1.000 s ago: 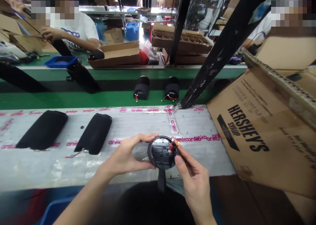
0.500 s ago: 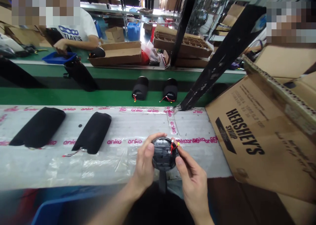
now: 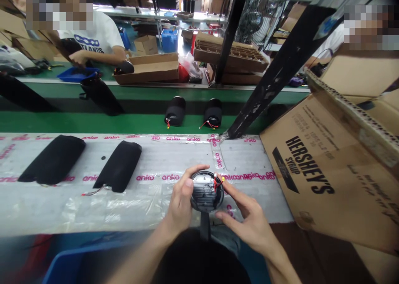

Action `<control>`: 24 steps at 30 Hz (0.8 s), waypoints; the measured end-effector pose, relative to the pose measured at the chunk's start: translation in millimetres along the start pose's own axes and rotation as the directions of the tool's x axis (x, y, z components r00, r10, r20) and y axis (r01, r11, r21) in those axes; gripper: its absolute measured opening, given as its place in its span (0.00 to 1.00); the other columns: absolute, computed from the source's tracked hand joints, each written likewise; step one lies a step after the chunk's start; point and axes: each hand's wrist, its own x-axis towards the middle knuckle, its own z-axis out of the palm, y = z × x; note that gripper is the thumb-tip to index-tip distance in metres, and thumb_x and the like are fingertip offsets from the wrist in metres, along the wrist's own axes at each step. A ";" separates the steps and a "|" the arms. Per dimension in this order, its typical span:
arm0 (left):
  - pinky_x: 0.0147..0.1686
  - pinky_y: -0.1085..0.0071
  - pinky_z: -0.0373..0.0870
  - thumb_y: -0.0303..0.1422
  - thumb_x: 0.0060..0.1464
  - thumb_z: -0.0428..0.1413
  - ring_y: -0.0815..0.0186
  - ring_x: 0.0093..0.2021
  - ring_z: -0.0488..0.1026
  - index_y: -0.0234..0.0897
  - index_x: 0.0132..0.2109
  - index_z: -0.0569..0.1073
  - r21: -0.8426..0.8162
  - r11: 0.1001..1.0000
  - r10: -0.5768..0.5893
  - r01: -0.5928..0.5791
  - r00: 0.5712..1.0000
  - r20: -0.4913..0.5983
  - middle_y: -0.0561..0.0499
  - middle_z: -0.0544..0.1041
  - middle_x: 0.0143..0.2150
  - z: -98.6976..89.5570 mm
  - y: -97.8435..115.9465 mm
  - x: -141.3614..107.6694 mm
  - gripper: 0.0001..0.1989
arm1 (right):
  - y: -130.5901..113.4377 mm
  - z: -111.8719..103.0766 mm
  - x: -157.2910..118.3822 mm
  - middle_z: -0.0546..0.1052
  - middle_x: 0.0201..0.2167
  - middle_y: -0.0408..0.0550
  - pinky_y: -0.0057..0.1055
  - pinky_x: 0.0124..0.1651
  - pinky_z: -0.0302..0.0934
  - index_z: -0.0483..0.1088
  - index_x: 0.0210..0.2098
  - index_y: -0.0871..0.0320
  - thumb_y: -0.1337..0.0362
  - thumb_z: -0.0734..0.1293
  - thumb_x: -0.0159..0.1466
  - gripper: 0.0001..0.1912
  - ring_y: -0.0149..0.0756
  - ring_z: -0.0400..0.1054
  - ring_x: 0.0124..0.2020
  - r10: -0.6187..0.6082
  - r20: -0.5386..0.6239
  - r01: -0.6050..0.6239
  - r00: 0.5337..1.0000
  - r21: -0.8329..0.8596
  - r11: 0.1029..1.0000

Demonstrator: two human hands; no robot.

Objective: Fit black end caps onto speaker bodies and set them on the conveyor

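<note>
A round black speaker body point(image 3: 206, 194), its shiny ridged end facing me, is held over the near side of the bench. Red wires with white and yellow connectors point(image 3: 216, 182) come out at its upper right, and a dark strap point(image 3: 205, 226) hangs below. My left hand point(image 3: 182, 197) is closed around the left side, thumb on the rim. On the right, my right hand point(image 3: 246, 211) holds the edge loosely, fingers behind the rim and thumb at the lower right. Two black fabric-covered bodies point(image 3: 120, 165) point(image 3: 54, 159) with short wires lie to the left.
Two smaller black speaker bodies point(image 3: 175, 111) point(image 3: 213, 112) lie on the green surface point(image 3: 140, 120) beyond. A black slanted post point(image 3: 274, 76) and a Hershey's carton point(image 3: 311, 167) stand at right. Across the bench a co-worker's hand point(image 3: 79, 57) is at a blue tray point(image 3: 73, 75).
My right thumb has slid down from the right rim to the lower edge, and the right hand has opened wider. The speaker body has shifted slightly left and up in view.
</note>
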 end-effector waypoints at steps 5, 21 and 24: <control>0.58 0.65 0.71 0.47 0.78 0.41 0.55 0.57 0.79 0.40 0.61 0.78 0.032 0.999 0.027 -0.027 1.000 0.005 0.46 0.82 0.59 -1.9 0.8 0.6 0.26 | 7.7 -9.2 14.8 0.81 0.65 0.49 0.47 0.70 0.72 0.75 0.68 0.43 0.67 0.83 0.60 0.38 0.51 0.78 0.64 -0.172 -0.018 0.171 0.985 -0.051 0.984; 0.60 0.63 0.70 0.48 0.79 0.39 0.55 0.59 0.78 0.41 0.61 0.78 0.054 0.998 0.038 -0.041 0.998 0.047 0.46 0.83 0.58 -2.0 2.8 0.6 0.27 | 15.6 9.2 0.2 0.78 0.68 0.53 0.54 0.74 0.64 0.76 0.67 0.46 0.49 0.76 0.69 0.29 0.56 0.71 0.70 0.116 -0.034 -0.105 0.993 0.243 0.964; 0.60 0.64 0.70 0.48 0.79 0.39 0.55 0.59 0.78 0.42 0.61 0.77 0.072 0.997 0.039 -0.042 0.998 0.041 0.47 0.83 0.58 -2.3 4.4 -0.9 0.27 | 7.6 30.6 -12.9 0.77 0.68 0.53 0.53 0.74 0.63 0.77 0.66 0.47 0.50 0.71 0.73 0.24 0.55 0.71 0.70 0.335 -0.157 -0.258 0.929 0.376 0.890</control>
